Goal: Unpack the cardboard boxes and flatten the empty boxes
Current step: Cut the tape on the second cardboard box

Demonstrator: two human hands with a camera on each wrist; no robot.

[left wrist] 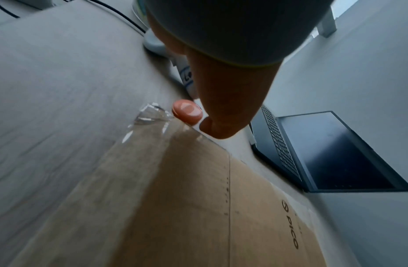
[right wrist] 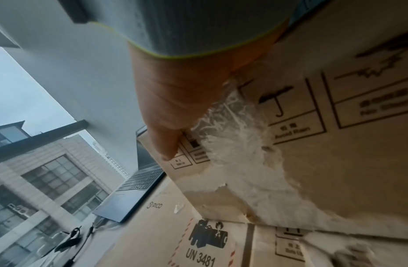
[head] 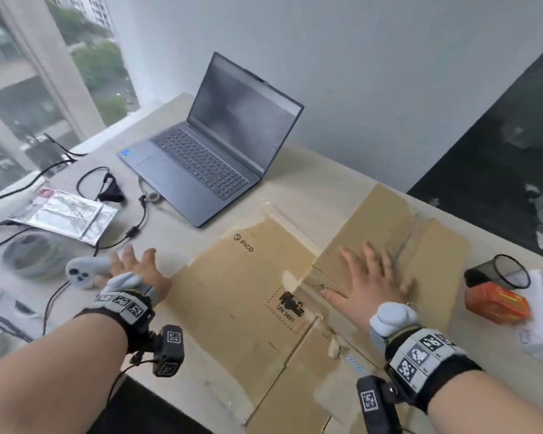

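Lying flat on the pale wooden table [head: 182,355], the PICO cardboard box [head: 248,296] was collapsed, its flaps spread open toward the near edge and toward the right. A battery warning mark reading UN 3481 sat near its middle, and strips of clear tape [left wrist: 150,115] and torn white paper clung to the seams.

The right hand [head: 373,283] lay palm down on the upper right panel of the box, fingers straight and fanned apart, pressing the cardboard and holding nothing. From the right wrist view the thumb [right wrist: 166,144] rested against printed handling symbols beside the torn paper.

The left hand [head: 132,270] was off the left edge of the box, fingers loosely spread and holding nothing, just beside a pale grey controller [head: 85,272] on the table; whether it touched the controller could not be told. In the left wrist view a fingertip [left wrist: 187,112] sat close to the taped corner of the cardboard.

Behind the box stood an open grey laptop [head: 220,142] with a dark screen. Black cables [head: 138,220] and a printed plastic bag [head: 63,214] lay at the left. At the right were a black mesh cup [head: 502,270] on its side and an orange box [head: 496,302].
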